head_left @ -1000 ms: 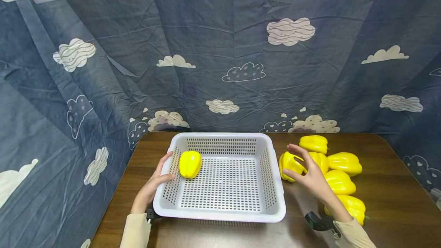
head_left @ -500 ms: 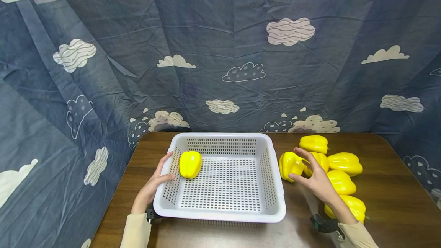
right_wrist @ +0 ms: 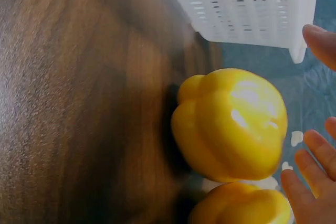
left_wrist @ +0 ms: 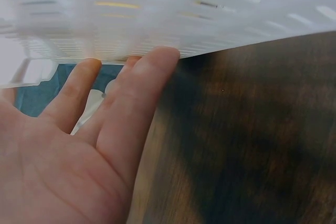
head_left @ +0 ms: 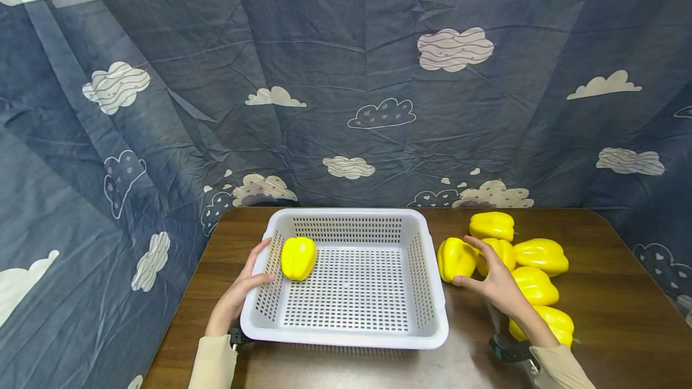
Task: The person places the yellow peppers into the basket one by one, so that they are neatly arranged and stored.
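Observation:
A white plastic basket [head_left: 346,341] with slotted walls sits on the table. My left hand [head_left: 239,294] grips its left rim, thumb over the inside and fingers against the outer wall, as the left wrist view shows. One yellow bell pepper [head_left: 299,259] lies inside at the left. Beside the basket's right wall is another yellow bell pepper [head_left: 453,260]. My right hand [head_left: 500,286] is at that pepper, thumb near its front edge and forefinger near its back. In the right wrist view the fingers [right_wrist: 315,163] are spread beside this pepper [right_wrist: 231,124].
Several more yellow bell peppers [head_left: 540,257] cluster to the right on the brown wooden table [head_left: 611,293], some under or beside the right forearm. A dark blue curtain [head_left: 324,137] with cloud prints hangs behind the table's back edge.
My right hand has shifted a little right and come down around the pepper nearest the basket, which now leans slightly. My left hand and the basket have stayed put.

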{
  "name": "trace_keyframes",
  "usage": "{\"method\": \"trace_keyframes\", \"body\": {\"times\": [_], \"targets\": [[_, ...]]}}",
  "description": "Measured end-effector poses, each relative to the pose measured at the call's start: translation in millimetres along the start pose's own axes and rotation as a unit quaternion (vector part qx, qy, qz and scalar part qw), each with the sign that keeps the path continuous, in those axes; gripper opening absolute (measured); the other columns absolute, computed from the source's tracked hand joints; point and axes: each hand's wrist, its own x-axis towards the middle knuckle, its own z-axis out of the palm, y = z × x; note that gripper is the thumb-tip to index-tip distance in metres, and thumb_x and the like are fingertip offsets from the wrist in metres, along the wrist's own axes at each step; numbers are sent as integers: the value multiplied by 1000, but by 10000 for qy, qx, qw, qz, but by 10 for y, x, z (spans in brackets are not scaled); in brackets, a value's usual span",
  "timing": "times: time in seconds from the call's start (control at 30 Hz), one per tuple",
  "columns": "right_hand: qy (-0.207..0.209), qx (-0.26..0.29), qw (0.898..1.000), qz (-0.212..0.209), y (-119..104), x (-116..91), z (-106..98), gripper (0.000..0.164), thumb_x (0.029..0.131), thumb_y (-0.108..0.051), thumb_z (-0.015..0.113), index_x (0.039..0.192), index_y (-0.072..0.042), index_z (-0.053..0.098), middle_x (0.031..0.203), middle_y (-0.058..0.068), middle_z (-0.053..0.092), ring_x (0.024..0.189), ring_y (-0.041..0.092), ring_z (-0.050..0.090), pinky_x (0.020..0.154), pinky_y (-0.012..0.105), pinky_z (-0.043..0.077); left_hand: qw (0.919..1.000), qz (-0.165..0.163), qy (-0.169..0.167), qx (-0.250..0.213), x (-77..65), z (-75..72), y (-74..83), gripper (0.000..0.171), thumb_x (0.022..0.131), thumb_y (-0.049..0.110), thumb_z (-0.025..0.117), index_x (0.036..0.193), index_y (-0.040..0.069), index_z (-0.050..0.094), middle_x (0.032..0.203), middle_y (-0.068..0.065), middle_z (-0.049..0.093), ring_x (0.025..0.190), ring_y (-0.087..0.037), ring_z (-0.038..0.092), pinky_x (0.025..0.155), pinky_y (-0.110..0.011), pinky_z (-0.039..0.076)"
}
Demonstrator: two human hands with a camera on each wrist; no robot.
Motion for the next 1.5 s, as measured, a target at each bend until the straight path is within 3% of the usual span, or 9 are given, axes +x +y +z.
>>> {"method": "trace_keyframes", "body": {"times": [0.33,0.83,1.5], "targets": [[-105,-329,9988,344,96,32,49,92,76,-21,80,145,3,25,145,30,27,129,49,26,100,66,23,10000,-16,2,31,-4,4,10,78,89,8,51,151,30,11,154,-14,7,119,-47,39,85,-53,45],[301,-889,9950,-339,188,25,180,88,67,-7,84,138,6,35,140,30,34,128,49,26,98,66,23,10000,-17,-6,7,-9,8,7,78,89,8,52,151,31,11,154,-14,7,118,-47,40,84,-53,45],[323,-1068,9934,-274,217,22,233,87,67,2,81,139,5,33,144,30,29,130,49,24,99,65,24,10000,-34,-1,-8,-13,10,11,78,89,8,52,151,31,10,154,-15,8,117,-46,41,84,-53,45]]}}
